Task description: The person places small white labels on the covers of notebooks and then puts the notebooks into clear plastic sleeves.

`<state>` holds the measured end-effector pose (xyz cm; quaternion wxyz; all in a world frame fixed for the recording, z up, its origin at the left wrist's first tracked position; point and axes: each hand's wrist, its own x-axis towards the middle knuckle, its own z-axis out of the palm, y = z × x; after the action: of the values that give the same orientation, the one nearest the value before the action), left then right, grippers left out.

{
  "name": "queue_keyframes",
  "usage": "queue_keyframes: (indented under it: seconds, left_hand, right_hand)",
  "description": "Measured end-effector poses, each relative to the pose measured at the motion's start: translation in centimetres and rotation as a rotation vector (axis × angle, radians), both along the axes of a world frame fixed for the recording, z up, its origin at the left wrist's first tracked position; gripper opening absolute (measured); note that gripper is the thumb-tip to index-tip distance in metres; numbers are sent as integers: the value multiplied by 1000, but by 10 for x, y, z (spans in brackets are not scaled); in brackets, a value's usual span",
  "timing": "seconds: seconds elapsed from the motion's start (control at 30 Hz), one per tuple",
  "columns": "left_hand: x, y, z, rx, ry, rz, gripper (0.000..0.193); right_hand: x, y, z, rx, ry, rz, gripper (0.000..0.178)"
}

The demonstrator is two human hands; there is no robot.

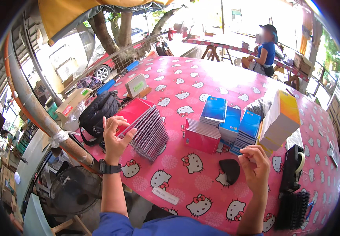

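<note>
My left hand [116, 135], with a dark watch [109, 167] on its wrist, is at the near left edge of a tall stack of red spiral-bound notebooks [148, 131]. Its fingers are spread, and I cannot tell whether they touch the stack. Over the table's near right part, my right hand [256, 167] is raised with fingers bent and thumb apart, nothing visible in it. Just left of it lies a black half-round object [229, 172]. Beyond stand blue notebooks [214, 109], a shorter pile of red notebooks [202, 135] and a tall yellow-covered stack [282, 118].
Pink patterned cloth covers the table [193, 188]. At right are a black tape dispenser [292, 169] and black spiral coils [294, 210]. A black backpack [99, 112] sits at the left edge, near a metal pole [48, 114] and a fan [75, 188]. Another person [266, 51] sits far right.
</note>
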<state>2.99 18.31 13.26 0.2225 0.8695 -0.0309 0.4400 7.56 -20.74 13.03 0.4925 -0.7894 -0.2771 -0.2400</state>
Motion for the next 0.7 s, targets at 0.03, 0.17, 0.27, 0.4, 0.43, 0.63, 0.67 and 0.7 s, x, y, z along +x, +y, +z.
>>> queue_keyframes:
  seconds: [0.03, 0.17, 0.27, 0.4, 0.43, 0.63, 0.67, 0.7]
  left_hand:
    - [1, -3, -4, -13, -37, 11, 21]
    - [3, -10, -2, 19, -17, 36, 19]
    - [0, -19, 12, 28, 81, 61, 19]
    - [-2, -31, 21, 166, 122, 133, 23]
    - [0, -40, 21, 300, 54, 247, 24]
    - [49, -139, -32, 186, -44, -390, 27]
    - [71, -144, -55, 235, 40, -411, 24]
    - [93, -152, -78, 227, 36, -445, 24]
  right_hand:
    - [0, 1, 0, 12, 23, 10, 12]
    - [2, 4, -4, -14, 14, 28, 11]
    - [0, 6, -2, -8, 34, 46, 10]
    - [0, 1, -1, -20, 3, 6, 10]
    - [1, -3, 0, -29, -13, -21, 10]
    - [4, -7, -1, 52, -42, -36, 10]
    - [2, -7, 0, 73, -26, -19, 10]
    - [2, -13, 0, 78, -25, -44, 9]
